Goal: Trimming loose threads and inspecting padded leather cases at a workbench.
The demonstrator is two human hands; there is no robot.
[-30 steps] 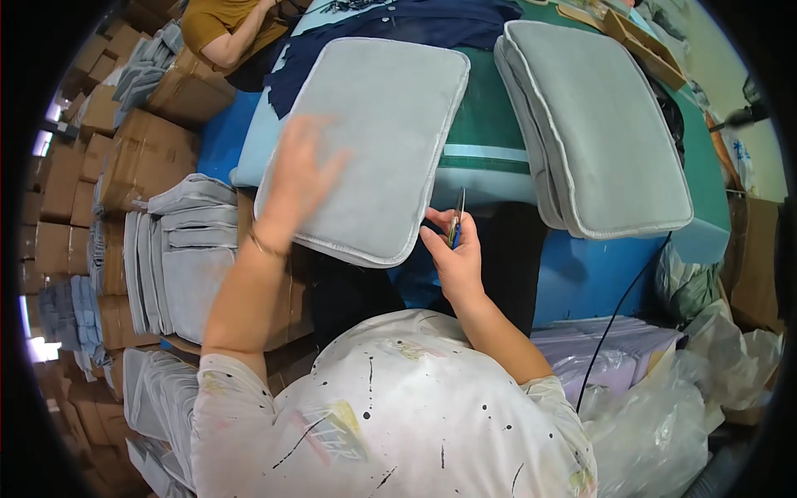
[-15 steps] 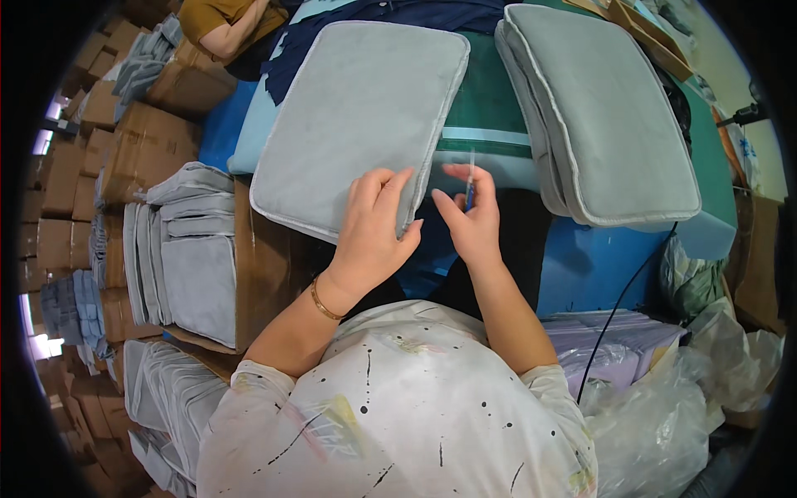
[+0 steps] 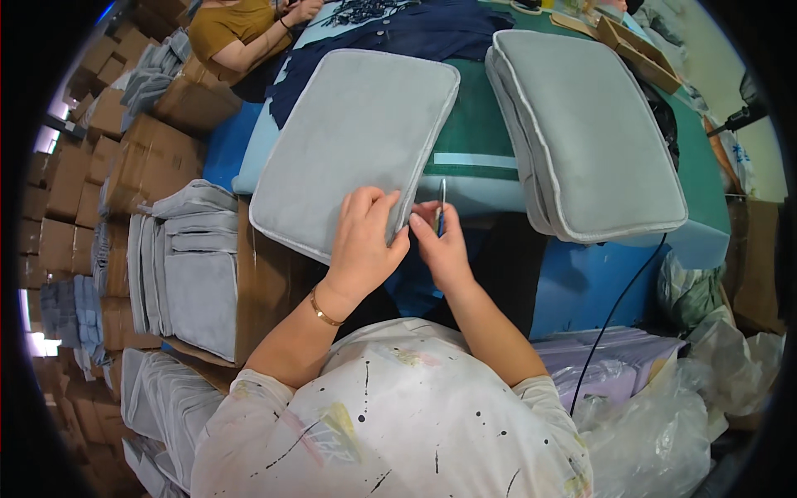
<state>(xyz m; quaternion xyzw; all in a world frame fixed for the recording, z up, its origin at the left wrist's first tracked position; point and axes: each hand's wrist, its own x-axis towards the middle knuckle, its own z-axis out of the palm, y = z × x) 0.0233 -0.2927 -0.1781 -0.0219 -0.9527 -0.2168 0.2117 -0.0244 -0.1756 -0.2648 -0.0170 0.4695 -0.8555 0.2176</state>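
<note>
A flat grey rectangular cushion with piped edges lies tilted on the table's near side, its near corner out over the edge. My left hand is closed on that cushion's near right edge, palm down, thumb at the rim. Close beside it, my right hand grips small blue-handled snips, the slim metal blade pointing up. The thumb and index finger of that hand are at the cushion's piped edge; whether they pinch anything there is hidden.
A stack of grey cushions stands right on the green table. Left is an open carton full of cushions. A person in a mustard top works far left beside dark blue cloth. Plastic-wrapped purple goods lie lower right.
My right hand has moved left and slightly down to the cushion's edge, bringing the snips along. My left hand keeps its hold. The whole view has shifted slightly.
</note>
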